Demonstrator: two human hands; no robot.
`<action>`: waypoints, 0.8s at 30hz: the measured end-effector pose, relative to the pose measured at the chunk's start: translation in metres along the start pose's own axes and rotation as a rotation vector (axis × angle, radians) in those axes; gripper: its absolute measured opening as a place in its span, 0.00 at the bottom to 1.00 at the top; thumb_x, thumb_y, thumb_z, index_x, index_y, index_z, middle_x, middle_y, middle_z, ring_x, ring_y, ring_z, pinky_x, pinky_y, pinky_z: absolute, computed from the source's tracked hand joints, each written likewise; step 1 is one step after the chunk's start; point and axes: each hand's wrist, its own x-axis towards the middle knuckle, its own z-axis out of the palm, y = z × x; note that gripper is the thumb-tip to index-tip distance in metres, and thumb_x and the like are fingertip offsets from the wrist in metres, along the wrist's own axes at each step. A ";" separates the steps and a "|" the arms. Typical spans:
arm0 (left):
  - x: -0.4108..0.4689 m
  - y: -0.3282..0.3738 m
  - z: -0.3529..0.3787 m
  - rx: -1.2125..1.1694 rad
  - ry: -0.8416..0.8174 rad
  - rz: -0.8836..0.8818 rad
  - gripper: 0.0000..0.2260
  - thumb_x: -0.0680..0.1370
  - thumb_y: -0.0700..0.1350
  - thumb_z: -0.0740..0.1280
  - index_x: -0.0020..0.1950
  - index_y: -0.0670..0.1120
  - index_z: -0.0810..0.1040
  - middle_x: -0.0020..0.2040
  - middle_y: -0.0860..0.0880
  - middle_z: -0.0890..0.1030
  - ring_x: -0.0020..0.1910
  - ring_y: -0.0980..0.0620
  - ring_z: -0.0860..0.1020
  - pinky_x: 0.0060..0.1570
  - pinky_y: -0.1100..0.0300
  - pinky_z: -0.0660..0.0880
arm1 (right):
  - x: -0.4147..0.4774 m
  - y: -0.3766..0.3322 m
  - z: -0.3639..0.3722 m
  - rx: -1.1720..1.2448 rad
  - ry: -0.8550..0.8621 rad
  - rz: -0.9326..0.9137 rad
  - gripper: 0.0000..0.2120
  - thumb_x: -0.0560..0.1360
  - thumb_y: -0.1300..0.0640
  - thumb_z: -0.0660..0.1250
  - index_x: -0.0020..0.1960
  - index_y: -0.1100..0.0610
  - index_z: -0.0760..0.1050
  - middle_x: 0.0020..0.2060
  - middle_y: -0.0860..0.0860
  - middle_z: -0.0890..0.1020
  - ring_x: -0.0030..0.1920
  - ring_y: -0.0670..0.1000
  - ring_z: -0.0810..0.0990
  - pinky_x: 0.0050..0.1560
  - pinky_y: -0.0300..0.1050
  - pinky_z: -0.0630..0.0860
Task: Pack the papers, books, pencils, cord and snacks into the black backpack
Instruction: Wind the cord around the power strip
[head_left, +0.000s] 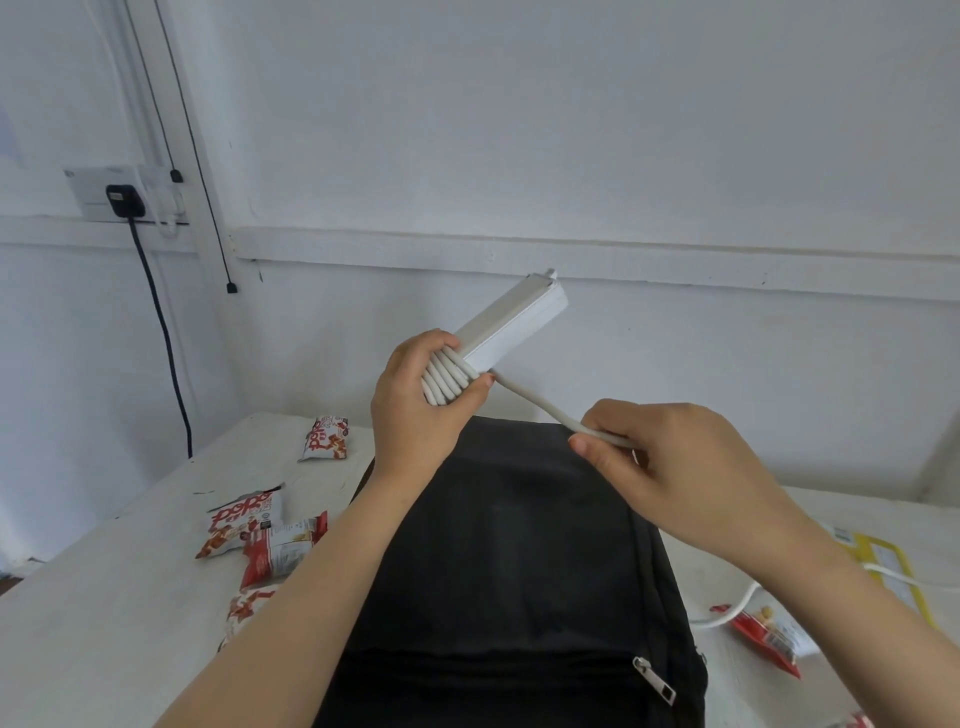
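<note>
Packing looks barely begun, we judge: nothing visibly sits inside the backpack (519, 571), and the cord (535, 402) is only part wound. We start with the table (104, 623), a white painted top, matt and scuffed. On it lies the backpack, black woven fabric, soft and rounded, flat between our arms; we see no open compartment. Above its far end our left hand (415, 405) is clamped round the strip (514, 325), a long white plastic block with square edges, and round the coils at its near end. Our right hand (670, 467) pinches the cord, smooth round white flex running taut from the coils; its tail trails over the table at right. Snacks (244, 525), glossy crinkled red-and-white packets, lie loose on both sides of the backpack. A yellow-edged sheet (883, 566) at right may be one of the papers. Books and pencils are out of view. Smallest, a metal zip pull (655, 680) lies on the front pocket.
</note>
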 end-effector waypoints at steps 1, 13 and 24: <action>0.000 0.000 0.001 0.009 -0.009 -0.003 0.20 0.68 0.52 0.75 0.56 0.50 0.73 0.53 0.57 0.74 0.50 0.61 0.74 0.43 0.78 0.71 | -0.001 0.001 -0.001 0.006 -0.027 0.001 0.14 0.75 0.41 0.54 0.33 0.45 0.60 0.23 0.46 0.69 0.26 0.47 0.70 0.29 0.34 0.62; 0.010 -0.015 -0.012 0.114 -0.100 0.031 0.20 0.68 0.53 0.75 0.56 0.51 0.73 0.54 0.55 0.75 0.50 0.56 0.74 0.42 0.71 0.72 | -0.005 0.009 -0.025 0.008 -0.147 -0.047 0.09 0.77 0.43 0.54 0.48 0.44 0.71 0.26 0.43 0.73 0.30 0.45 0.72 0.30 0.36 0.64; 0.002 -0.006 -0.019 0.230 -0.340 0.101 0.43 0.65 0.53 0.76 0.73 0.55 0.55 0.60 0.58 0.73 0.53 0.57 0.72 0.52 0.60 0.71 | 0.035 0.002 -0.054 -0.251 0.028 -0.240 0.09 0.74 0.49 0.61 0.47 0.43 0.80 0.34 0.42 0.80 0.30 0.44 0.73 0.28 0.31 0.61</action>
